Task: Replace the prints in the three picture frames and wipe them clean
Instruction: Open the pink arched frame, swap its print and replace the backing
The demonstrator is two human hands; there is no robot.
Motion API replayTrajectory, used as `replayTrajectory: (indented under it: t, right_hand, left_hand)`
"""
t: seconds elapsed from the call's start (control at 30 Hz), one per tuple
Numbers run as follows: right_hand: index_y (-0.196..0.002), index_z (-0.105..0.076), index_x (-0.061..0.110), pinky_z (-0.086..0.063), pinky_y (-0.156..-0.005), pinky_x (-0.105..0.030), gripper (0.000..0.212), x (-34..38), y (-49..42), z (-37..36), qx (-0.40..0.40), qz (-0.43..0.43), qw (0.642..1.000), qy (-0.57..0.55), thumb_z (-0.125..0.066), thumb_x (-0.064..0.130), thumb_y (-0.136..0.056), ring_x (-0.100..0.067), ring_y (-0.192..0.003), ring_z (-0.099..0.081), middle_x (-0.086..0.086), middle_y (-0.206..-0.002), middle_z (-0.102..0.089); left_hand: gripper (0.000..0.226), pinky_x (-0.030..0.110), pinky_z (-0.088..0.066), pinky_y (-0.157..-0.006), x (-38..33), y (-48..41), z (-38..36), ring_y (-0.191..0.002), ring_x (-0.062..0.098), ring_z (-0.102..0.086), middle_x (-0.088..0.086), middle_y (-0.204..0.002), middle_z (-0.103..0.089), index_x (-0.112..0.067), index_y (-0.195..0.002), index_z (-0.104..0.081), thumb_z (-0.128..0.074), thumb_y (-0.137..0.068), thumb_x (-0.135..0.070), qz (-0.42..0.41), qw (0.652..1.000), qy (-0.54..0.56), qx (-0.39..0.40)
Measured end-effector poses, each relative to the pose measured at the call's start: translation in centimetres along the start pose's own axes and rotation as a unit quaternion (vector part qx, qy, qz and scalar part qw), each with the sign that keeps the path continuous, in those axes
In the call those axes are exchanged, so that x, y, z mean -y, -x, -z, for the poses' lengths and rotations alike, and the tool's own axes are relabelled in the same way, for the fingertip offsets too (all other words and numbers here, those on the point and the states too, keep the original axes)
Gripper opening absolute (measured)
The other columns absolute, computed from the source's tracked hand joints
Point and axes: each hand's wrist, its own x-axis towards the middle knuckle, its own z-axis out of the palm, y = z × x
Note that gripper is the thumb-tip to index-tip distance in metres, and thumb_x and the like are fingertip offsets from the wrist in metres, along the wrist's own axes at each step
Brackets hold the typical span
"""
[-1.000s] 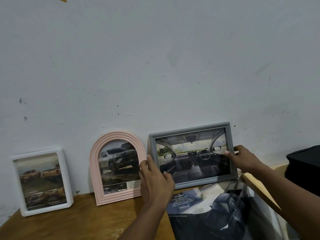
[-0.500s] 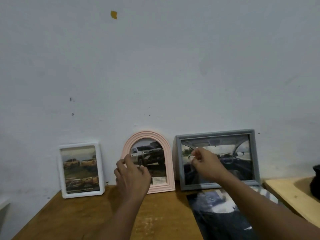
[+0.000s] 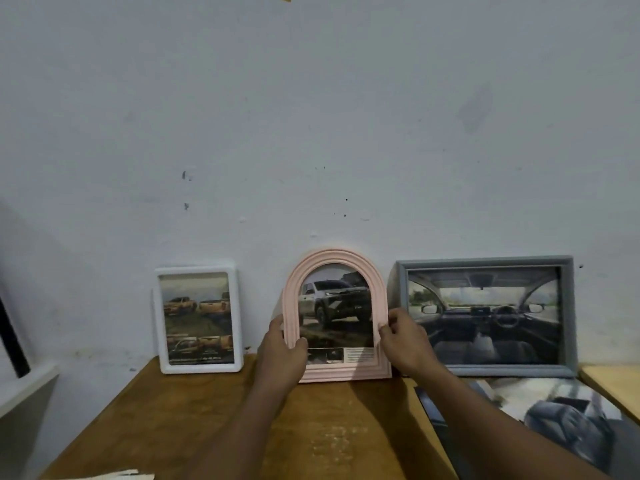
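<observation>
Head view, lower centre: the left hand (image 3: 282, 348) and right hand (image 3: 403, 341) grip the side edges of the pink arched frame (image 3: 332, 255). It stands on the counter (image 3: 207, 410) between the white frame (image 3: 197, 320) and the grey frame (image 3: 485, 317).

Three car prints stand framed along the back of the table (image 3: 173, 427): white rectangular frame (image 3: 198, 318) at left, grey landscape frame (image 3: 485, 315) at right, and between them the pink arched frame (image 3: 335, 308), upright, its sides gripped by my left hand (image 3: 280, 344) and right hand (image 3: 403, 341).
</observation>
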Motion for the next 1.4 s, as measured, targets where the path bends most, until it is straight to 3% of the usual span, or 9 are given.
replayTrajectory:
  t: [0.13,0.33,0.4,0.5,0.8,0.97,1.13,1.27,1.4]
  right_hand:
    - [-0.115,-0.048,0.022,-0.06,-0.077,-0.034,0.012,0.2,1.4,0.9,-0.01,0.005,1.0,0.003,-0.052,0.022,-0.103,-0.021,-0.098,-0.064,-0.003,-0.11,-0.062]
    - [-0.115,-0.052,0.018,-0.058,-0.077,-0.036,0.016,1.6,5.1,3.0,-0.011,0.006,1.0,-0.015,-0.058,0.017,-0.1,-0.02,-0.096,-0.064,0.0,-0.106,-0.062]
    - [-0.111,-0.055,0.016,-0.058,-0.076,-0.036,0.014,1.9,6.5,4.0,-0.001,-0.004,1.0,-0.021,-0.06,0.016,-0.098,-0.02,-0.091,-0.065,-0.003,-0.101,-0.064]
    - [-0.105,-0.06,0.014,-0.058,-0.083,-0.041,0.009,1.9,8.7,5.4,0.037,-0.017,0.999,-0.025,-0.063,0.017,-0.097,-0.021,-0.09,-0.065,-0.005,-0.096,-0.066]
    - [-0.086,-0.074,0.012,-0.056,-0.068,-0.034,0.01,3.3,12.9,9.3,0.063,-0.059,0.996,0.011,-0.068,0.016,-0.093,-0.025,-0.086,-0.066,-0.009,-0.091,-0.069]
    - [-0.089,-0.076,0.002,-0.059,-0.063,-0.032,0.014,6.7,13.3,11.0,0.072,-0.027,0.994,0.082,-0.071,0.015,-0.088,-0.024,-0.074,-0.07,-0.017,-0.09,-0.072]
    - [-0.093,-0.071,0.002,-0.053,-0.047,-0.022,0.02,10.7,14.3,10.3,0.085,0.013,0.99,0.11,-0.071,0.023,-0.091,-0.017,-0.06,-0.068,-0.011,-0.082,-0.071]
    - [-0.107,-0.066,-0.003,-0.058,-0.052,-0.03,0.027,13.5,15.5,8.8,0.148,0.003,0.988,-0.044,-0.056,0.022,-0.102,-0.024,-0.061,-0.073,-0.021,-0.088,-0.071]
    - [-0.116,-0.065,-0.002,-0.06,-0.062,-0.035,0.026,14.2,16.0,6.4,0.204,-0.002,0.976,-0.079,-0.051,0.018,-0.105,-0.03,-0.074,-0.075,-0.02,-0.095,-0.071]
  left_hand:
    - [0.05,0.016,-0.046,-0.064,-0.1,1.2,1.3,-0.09,0.007,-0.056,-0.011,-0.112,-0.055,-0.028,-0.149,-0.043,-0.057,-0.102,-0.016,-0.033,0.999,-0.012,0.012]
    - [0.04,0.036,-0.056,-0.091,-2.1,5.3,5.1,-0.107,0.02,-0.062,-0.001,-0.122,-0.061,-0.022,-0.143,-0.048,-0.055,-0.103,-0.021,-0.028,0.996,-0.061,0.064]
    - [0.029,0.035,-0.06,-0.083,-2.3,6.8,6.6,-0.102,0.022,-0.068,0.001,-0.113,-0.067,-0.018,-0.132,-0.055,-0.054,-0.103,-0.022,-0.011,0.991,-0.081,0.104]
    - [0.019,0.032,-0.062,-0.065,-2.3,9.5,8.2,-0.08,0.019,-0.074,0.007,-0.094,-0.072,-0.008,-0.114,-0.061,-0.054,-0.104,-0.023,0.056,0.982,-0.071,0.167]
    - [0.047,0.031,-0.049,-0.064,-0.7,15.8,7.5,-0.069,0.02,-0.057,0.013,-0.089,-0.065,-0.001,-0.11,-0.061,-0.057,-0.1,-0.046,0.275,0.92,-0.042,0.278]
    - [0.042,0.029,-0.048,-0.061,-2.5,15.9,6.2,-0.073,0.018,-0.055,0.01,-0.097,-0.065,-0.011,-0.11,-0.061,-0.049,-0.102,-0.051,0.203,0.935,-0.068,0.283]
    - [0.042,0.042,-0.058,-0.092,-7.3,14.0,6.3,-0.1,0.022,-0.063,0.005,-0.113,-0.062,-0.019,-0.114,-0.055,-0.033,-0.106,-0.054,0.021,0.976,-0.049,0.212]
    - [0.06,0.04,-0.058,-0.09,-10.8,13.1,8.3,-0.105,0.022,-0.062,0.004,-0.129,-0.057,-0.016,-0.141,-0.048,-0.03,-0.104,-0.06,0.005,0.984,0.018,0.176]
    - [0.061,0.04,-0.054,-0.095,-11.3,12.9,11.1,-0.11,0.025,-0.061,0.007,-0.143,-0.053,-0.013,-0.147,-0.046,-0.036,-0.105,-0.057,-0.008,0.987,-0.045,0.157]
